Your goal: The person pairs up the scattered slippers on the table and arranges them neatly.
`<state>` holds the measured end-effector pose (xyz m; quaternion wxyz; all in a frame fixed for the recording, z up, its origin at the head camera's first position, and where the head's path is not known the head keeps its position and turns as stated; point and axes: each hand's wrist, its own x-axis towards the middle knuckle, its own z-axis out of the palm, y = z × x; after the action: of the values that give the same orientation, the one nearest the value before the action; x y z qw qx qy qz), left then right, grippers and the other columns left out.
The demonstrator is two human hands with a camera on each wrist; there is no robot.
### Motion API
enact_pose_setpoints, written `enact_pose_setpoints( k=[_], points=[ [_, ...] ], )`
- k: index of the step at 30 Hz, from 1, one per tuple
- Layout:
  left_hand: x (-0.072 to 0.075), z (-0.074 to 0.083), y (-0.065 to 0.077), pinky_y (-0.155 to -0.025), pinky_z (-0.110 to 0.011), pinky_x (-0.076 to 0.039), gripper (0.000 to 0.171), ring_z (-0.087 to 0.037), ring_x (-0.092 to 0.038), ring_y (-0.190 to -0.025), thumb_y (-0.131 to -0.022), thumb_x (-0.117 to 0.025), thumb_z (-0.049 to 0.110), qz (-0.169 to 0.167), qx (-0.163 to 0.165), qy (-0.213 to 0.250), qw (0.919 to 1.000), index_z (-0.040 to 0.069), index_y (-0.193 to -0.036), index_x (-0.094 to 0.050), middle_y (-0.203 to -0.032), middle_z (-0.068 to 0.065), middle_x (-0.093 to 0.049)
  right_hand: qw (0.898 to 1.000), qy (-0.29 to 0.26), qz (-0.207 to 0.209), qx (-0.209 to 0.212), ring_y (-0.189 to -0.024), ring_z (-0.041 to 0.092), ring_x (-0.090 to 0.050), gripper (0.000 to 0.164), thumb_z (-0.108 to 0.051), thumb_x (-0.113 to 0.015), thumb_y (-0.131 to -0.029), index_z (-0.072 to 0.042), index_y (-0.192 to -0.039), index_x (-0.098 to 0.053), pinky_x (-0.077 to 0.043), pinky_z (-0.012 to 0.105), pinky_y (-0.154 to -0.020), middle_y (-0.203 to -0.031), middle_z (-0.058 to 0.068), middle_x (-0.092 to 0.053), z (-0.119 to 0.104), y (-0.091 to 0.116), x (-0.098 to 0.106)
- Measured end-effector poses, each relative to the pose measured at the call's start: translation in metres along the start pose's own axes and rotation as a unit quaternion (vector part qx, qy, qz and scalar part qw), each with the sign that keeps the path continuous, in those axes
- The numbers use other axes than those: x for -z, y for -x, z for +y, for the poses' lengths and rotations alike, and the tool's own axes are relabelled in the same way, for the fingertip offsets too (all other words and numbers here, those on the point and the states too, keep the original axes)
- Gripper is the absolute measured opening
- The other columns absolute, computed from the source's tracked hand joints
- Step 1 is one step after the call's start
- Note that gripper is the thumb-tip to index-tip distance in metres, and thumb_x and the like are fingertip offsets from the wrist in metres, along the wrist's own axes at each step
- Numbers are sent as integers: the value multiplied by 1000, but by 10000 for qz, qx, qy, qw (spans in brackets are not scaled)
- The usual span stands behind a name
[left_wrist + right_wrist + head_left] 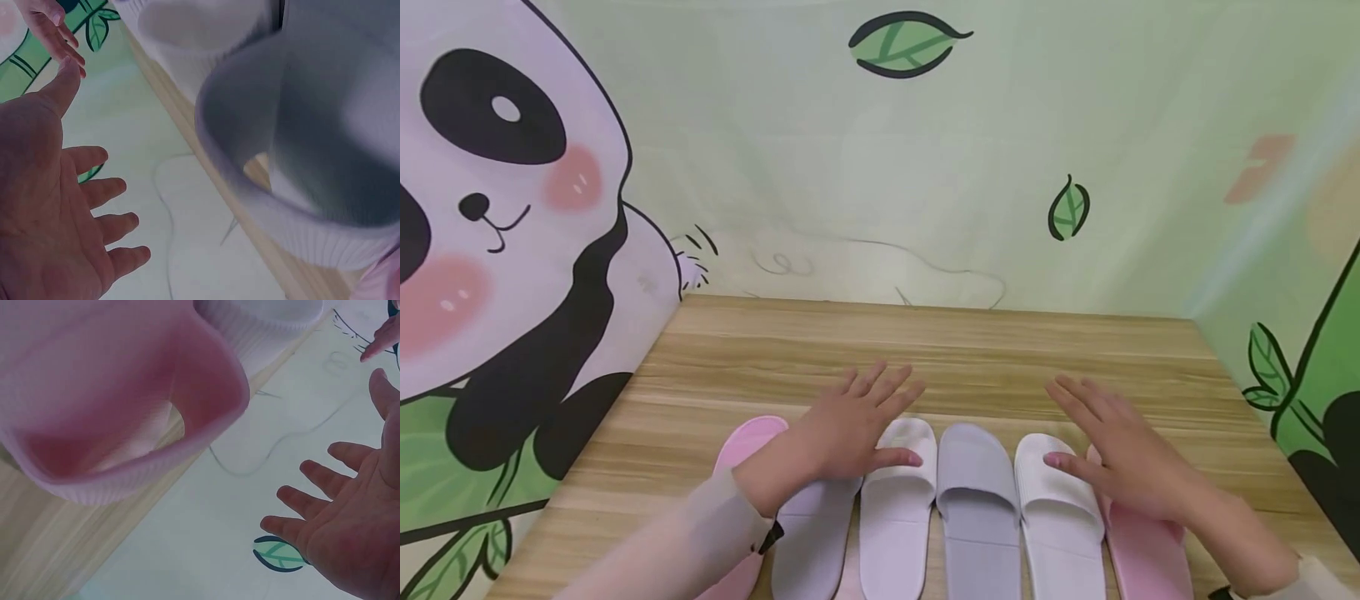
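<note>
Six slippers would be too exact a tally, so several slippers lie side by side on the wooden table, toes pointing away from me. From the left in the head view come a pink slipper [751,439], a grey slipper [812,542], a white slipper [895,533], another grey slipper [979,533], another white slipper [1063,542] and another pink slipper [1150,554]. My left hand [842,433] is spread above the left slippers, holding nothing. Over the right-hand pink slipper, my right hand [1127,458] is likewise spread with nothing in it.
The wooden table [925,350] reaches back to a pale green cloth backdrop [1000,150] printed with leaves. A large panda print [512,183] covers the left side, and more cloth stands at the right.
</note>
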<state>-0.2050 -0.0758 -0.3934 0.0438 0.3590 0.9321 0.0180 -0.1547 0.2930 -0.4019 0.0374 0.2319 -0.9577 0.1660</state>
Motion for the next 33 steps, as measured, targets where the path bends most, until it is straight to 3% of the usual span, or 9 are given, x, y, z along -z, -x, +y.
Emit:
enact_pose_setpoints(
  k=[12, 16, 19, 23, 25, 28, 30, 32, 33],
  points=[
    [-18, 17, 22, -127, -60, -23, 92, -36, -12, -162, -94, -48, 76, 36, -225, 24, 9997, 25, -167, -24, -176, -5, -14, 10000, 79, -41, 6, -149, 51, -34, 89, -56, -72, -91, -19, -162, -35, -33, 71, -111, -165, 13, -37, -12, 31, -17],
    [-24, 25, 28, -128, -57, -22, 96, -34, -12, -162, -91, -53, 77, -50, -186, 30, 9998, 26, -167, -22, -176, -4, -15, 9989, 267, 172, 338, -145, 44, -42, 92, -58, -75, -88, -18, -161, -38, -16, 41, -130, -164, 10, -40, -15, 40, -28],
    [-29, 30, 32, -129, -56, -23, 101, -32, -14, -162, -88, -57, 77, -67, -200, -44, 9998, 25, -167, -23, -175, -4, -17, 9986, 263, 150, 429, -144, 41, -43, 99, -64, -75, -82, -17, -161, -39, 7, 8, -120, -164, 7, -40, -17, 45, -36],
    [-36, 36, 36, -127, -55, -26, 111, -32, -17, -162, -81, -64, 80, -73, -229, -128, 9996, 22, -166, -24, -175, -5, -18, 9992, 269, -57, 287, -145, 41, -42, 110, -75, -74, -73, -20, -161, -38, 0, 11, -123, -166, 5, -38, -20, 53, -42],
    [-39, 38, 38, -127, -55, -28, 117, -32, -18, -161, -77, -67, 81, -107, -254, -150, 9995, 21, -166, -23, -175, -6, -17, 9978, 416, 79, 518, -145, 38, -42, 116, -76, -78, -68, -16, -160, -39, -2, 14, -126, -164, 10, -41, -19, 55, -47],
    [-44, 42, 41, -126, -55, -31, 126, -34, -21, -161, -69, -72, 83, -116, -325, -250, 9991, 18, -166, -23, -175, -8, -18, 9897, 686, 504, 1148, -160, 25, -21, 128, -71, -89, -56, -8, -157, -42, 10, 12, -124, -167, 12, -36, -17, 58, -58],
    [-47, 44, 43, -124, -54, -33, 133, -34, -23, -160, -63, -76, 84, -100, -383, -360, 9986, 17, -166, -24, -174, -9, -19, 9789, 961, 886, 1572, -163, 17, -6, 134, -71, -91, -49, -2, -154, -43, 8, 18, -128, -171, 11, -27, -13, 59, -66],
    [-50, 47, 45, -123, -54, -36, 137, -34, -27, -158, -58, -80, 83, -59, -447, -503, 9977, 16, -165, -26, -173, -10, -23, 9701, 1148, 1100, 1833, -162, 11, 10, 138, -74, -89, -47, 0, -153, -42, 9, 24, -129, -174, 7, -17, -11, 60, -72],
    [-51, 48, 46, -122, -53, -37, 139, -34, -29, -158, -56, -83, 81, -51, -472, -564, 9973, 15, -165, -27, -173, -10, -24, 9665, 1261, 1166, 1906, -162, 14, 9, 139, -78, -86, -49, 1, -153, -41, 9, 26, -130, -174, 9, -18, -10, 61, -75]
  ],
)
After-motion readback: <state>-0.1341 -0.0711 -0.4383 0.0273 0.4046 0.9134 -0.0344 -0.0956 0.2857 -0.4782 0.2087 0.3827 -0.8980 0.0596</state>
